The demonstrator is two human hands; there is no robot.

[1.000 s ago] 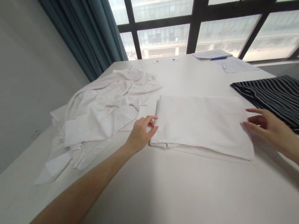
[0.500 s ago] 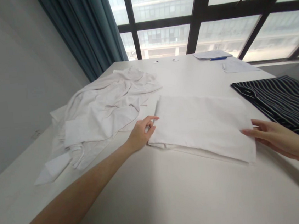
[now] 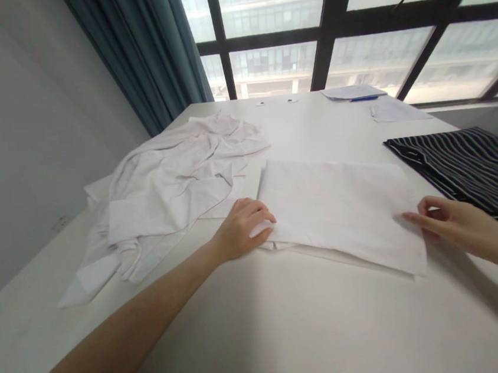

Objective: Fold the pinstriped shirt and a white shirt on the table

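Observation:
A folded white cloth point(image 3: 335, 207) lies flat in front of me, its layers showing along the near edge. My left hand point(image 3: 245, 228) is closed over its near left corner, thumb and fingers pinching the fabric. At the opposite side, my right hand point(image 3: 451, 221) grips the right edge, thumb on top and fingers partly hidden behind and under the cloth. To the left of my left hand lies a loose, crumpled heap of white garments point(image 3: 169, 189) with several folds and flaps.
The white table point(image 3: 317, 327) carries everything. Black-and-white striped fabric point(image 3: 488, 173) lies at the right edge. Papers point(image 3: 401, 111) and a blue pen point(image 3: 364, 99) are at the back right. A blue curtain point(image 3: 149, 48) hangs by the window point(image 3: 276, 65).
My left hand has slid slightly toward the near left corner and closed further round the cloth. The fingers of my right hand have curled in at the right edge.

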